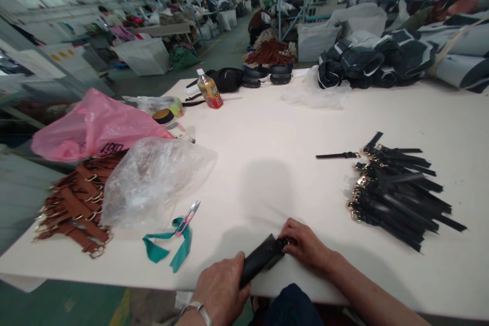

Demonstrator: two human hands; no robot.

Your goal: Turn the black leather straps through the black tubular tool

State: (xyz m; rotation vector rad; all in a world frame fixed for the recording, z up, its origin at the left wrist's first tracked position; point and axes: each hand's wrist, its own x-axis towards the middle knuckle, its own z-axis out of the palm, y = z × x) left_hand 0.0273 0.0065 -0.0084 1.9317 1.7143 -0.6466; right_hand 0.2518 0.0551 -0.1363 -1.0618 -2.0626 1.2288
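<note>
A: Two hands, one strap — what else sat on the white desk (267, 132)?

B: Biggest was the pile of black straps (397, 193) off right, then a clear bag (153, 183), brown straps (76, 204) far left, and thread snips (188, 218) on a teal ribbon (168, 247).

A: And the grip?

B: Left hand (219, 290) had its fingers wrapped around one end of a black strap (262, 260) at the near edge; right hand (305, 244) pinched the other end. I'd say keep it flat and taut, elbows low.
</note>
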